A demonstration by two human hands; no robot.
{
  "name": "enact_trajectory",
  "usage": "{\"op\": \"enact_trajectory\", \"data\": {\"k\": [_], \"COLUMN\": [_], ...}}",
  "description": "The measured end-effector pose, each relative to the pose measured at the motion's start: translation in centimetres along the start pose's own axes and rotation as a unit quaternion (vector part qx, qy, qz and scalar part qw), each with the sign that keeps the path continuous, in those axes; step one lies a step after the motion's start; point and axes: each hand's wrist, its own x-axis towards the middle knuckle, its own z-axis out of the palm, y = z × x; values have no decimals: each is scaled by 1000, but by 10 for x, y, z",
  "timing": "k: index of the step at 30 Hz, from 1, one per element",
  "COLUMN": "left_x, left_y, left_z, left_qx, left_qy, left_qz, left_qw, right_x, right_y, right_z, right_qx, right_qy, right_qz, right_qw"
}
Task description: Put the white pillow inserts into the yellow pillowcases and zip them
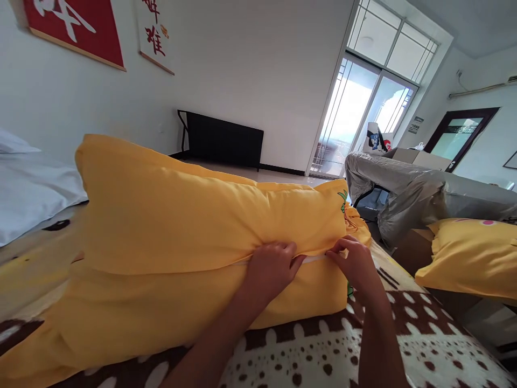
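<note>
A plump pillow in a yellow pillowcase lies on its side across the bed, a seam running along the face toward me. My left hand is closed on the pillowcase at this seam, bunching the cloth into creases. To its right, my right hand pinches the seam between thumb and fingertips. A thin white strip shows in the seam between both hands. Whether the right fingertips hold a small pull is too small to tell. Green printed leaves mark the pillowcase's right end.
Under the pillow spreads a brown and cream patterned blanket. White bedding lies at left. Another yellow pillow rests on the right, near plastic-covered furniture. A black folded frame leans against the far wall, left of the glass door.
</note>
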Motion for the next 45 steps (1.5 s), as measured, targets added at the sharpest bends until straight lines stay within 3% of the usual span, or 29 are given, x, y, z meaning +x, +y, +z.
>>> {"op": "enact_trajectory", "data": {"k": [3,7,10,13,17,22,27,31,35,38,45], "left_x": [-1,-4,-3,-1,2,-3,11,40,64,75,85], "left_y": [5,11,8,0,-6,6,34,59,75,81,83], "left_z": [-1,-4,-6,-7,-5,1,0,3,13,21,33], "left_qx": [-11,-10,-12,-28,-32,64,151,144,125,109,44], "left_qy": [-11,-30,-30,-22,1,91,140,100,29,-11,-84], "left_qz": [-20,-46,-71,-71,-14,89,201,295,331,320,207], "left_qw": [1000,998,997,997,999,990,958,939,935,941,974], "right_x": [-9,-18,-15,-10,-21,-45,-49,-49,-49,-49,-49], "right_y": [-11,-33,-39,-26,5,26,23,24,28,29,28], "right_z": [1,14,26,33,46,70,72,70,70,69,67], "right_qx": [-57,-164,-172,-140,-34,30,25,22,8,9,65], "right_qy": [0,66,82,110,216,379,401,396,407,400,378], "right_qz": [-51,-118,-159,-200,-252,-227,-245,-245,-242,-235,-203], "right_qw": [997,977,969,963,943,897,883,885,881,886,901]}}
